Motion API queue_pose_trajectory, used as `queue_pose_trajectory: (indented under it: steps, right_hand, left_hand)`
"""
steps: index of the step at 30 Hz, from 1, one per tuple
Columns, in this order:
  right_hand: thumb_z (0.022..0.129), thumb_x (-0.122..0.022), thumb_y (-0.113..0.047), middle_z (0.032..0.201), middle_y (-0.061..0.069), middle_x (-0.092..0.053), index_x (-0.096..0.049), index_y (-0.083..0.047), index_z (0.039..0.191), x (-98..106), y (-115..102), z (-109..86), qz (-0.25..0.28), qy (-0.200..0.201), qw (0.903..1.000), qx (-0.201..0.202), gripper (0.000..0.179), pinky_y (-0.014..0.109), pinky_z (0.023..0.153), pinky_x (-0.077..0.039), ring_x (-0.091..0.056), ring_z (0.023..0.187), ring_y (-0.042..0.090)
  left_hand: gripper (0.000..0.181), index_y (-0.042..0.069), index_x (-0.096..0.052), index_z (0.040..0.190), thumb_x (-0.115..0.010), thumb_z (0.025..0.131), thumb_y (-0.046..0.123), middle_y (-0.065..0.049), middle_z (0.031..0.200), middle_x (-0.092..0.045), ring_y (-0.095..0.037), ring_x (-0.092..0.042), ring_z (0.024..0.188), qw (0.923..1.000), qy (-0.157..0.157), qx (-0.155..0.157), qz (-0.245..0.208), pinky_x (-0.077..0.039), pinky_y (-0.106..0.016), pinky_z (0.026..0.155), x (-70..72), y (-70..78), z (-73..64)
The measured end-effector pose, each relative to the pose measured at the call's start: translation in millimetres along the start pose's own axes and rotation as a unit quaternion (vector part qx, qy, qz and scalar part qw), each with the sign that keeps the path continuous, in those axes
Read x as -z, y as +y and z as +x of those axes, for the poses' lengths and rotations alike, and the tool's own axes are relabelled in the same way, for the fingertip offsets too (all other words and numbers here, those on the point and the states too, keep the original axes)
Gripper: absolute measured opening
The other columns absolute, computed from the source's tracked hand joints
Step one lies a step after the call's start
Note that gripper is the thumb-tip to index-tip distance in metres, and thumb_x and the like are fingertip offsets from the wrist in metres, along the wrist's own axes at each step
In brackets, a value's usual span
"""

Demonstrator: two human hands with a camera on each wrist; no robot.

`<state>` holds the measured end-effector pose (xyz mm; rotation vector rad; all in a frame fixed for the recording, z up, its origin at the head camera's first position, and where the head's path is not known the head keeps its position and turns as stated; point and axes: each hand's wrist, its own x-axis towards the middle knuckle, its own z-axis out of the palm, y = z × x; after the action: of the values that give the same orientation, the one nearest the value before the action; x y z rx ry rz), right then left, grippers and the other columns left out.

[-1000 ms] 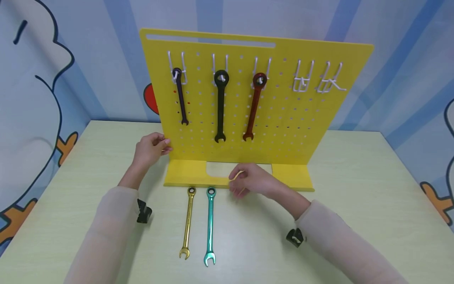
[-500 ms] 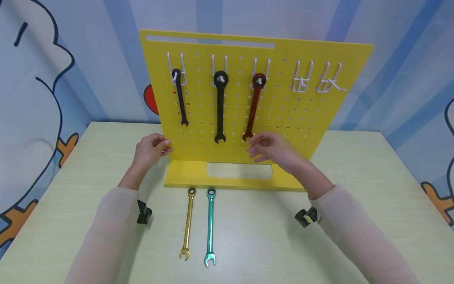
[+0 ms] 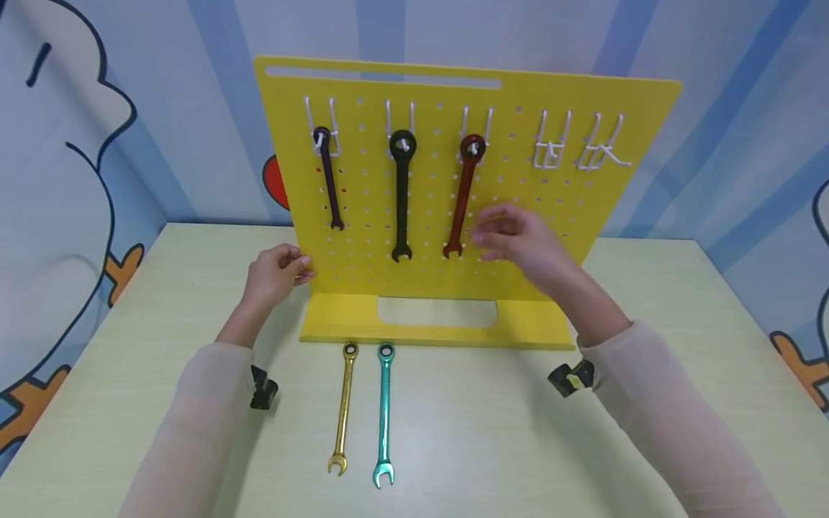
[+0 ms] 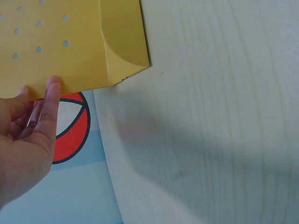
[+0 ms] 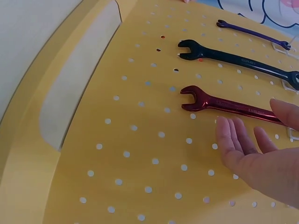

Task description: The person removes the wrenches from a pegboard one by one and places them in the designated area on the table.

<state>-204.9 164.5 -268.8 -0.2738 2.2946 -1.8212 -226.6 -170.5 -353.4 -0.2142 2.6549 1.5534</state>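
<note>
My left hand [image 3: 275, 275] grips the left edge of an upright yellow pegboard [image 3: 518, 216], its fingertips at the edge in the left wrist view. Three ratcheting wrenches hang by their ring ends on white hooks: a small dark purple wrench [image 3: 329, 180], a black wrench [image 3: 402, 198] and a red wrench [image 3: 463, 198]. Just right of the red wrench's lower half, my right hand [image 3: 524, 244] holds nothing, fingers loosely bent. In the right wrist view its fingers [image 5: 226, 137] are close beside the red wrench; contact is unclear. A gold wrench [image 3: 343, 410] and a teal wrench [image 3: 385, 414] lie on the table.
Two bare white hooks, the inner hook [image 3: 549, 151] and the outer hook [image 3: 605, 151], sit at the board's upper right. The board's yellow base [image 3: 337, 316] stands on a pale wooden table [image 3: 466, 432]. Behind is a blue cartoon-printed wall [image 3: 550, 36].
My right hand has risen from the base's front edge, up and to the right, to beside the red wrench. My left hand stays at the board's edge. The wrenches have not moved.
</note>
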Motion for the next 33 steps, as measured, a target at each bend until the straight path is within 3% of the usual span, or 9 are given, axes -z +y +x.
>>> queue_pose_trajectory:
  steps: [10, 21, 28, 33]
  right_hand:
    - [0.089, -0.054, 0.001, 0.119, 0.019, -0.051, -0.045, 0.002, 0.121, -2.0, -8.7, 5.3, 0.030, 0.025, 0.9978, 0.054, 0.034, 0.036, 0.087, -0.049, -0.050, 0.106, 0.033]
    - [0.089, -0.054, 0.003, 0.120, 0.018, -0.050, -0.042, 0.000, 0.124, -5.4, -15.7, 8.6, 0.039, 0.019, 0.9976, 0.054, 0.037, 0.040, 0.093, -0.045, -0.051, 0.106, 0.030]
    - [0.088, -0.056, 0.003, 0.109, 0.014, -0.053, -0.044, 0.001, 0.122, -6.2, -15.8, 11.1, 0.032, 0.028, 0.9978, 0.051, 0.036, 0.034, 0.088, -0.049, -0.055, 0.097, 0.026]
    - [0.088, -0.056, 0.003, 0.104, 0.012, -0.053, -0.044, 0.001, 0.123, -6.6, -16.7, 12.1, 0.018, 0.030, 0.9985, 0.044, 0.037, 0.038, 0.089, -0.048, -0.055, 0.092, 0.023]
  left_hand:
    - [0.028, -0.006, -0.051, 0.113, -0.047, 0.095, 0.016, -0.022, 0.104, -0.058, -0.030, -0.061, 0.094, 1.0000, 0.000, 0.004, 0.001, -0.052, -0.034, 0.083, -0.2, 1.3, -1.0]
    - [0.028, -0.005, -0.051, 0.113, -0.048, 0.095, 0.016, -0.021, 0.103, -0.058, -0.029, -0.061, 0.093, 1.0000, 0.004, 0.001, -0.003, -0.052, -0.033, 0.082, -1.5, -1.8, 1.5]
    - [0.028, -0.006, -0.051, 0.114, -0.048, 0.095, 0.016, -0.021, 0.104, -0.058, -0.029, -0.061, 0.093, 1.0000, 0.004, 0.000, -0.004, -0.052, -0.033, 0.082, -1.7, -2.6, 2.7]
    - [0.029, -0.006, -0.051, 0.113, -0.048, 0.095, 0.016, -0.022, 0.104, -0.058, -0.030, -0.061, 0.093, 1.0000, 0.003, 0.000, -0.004, -0.052, -0.033, 0.082, -0.9, -2.9, 3.0]
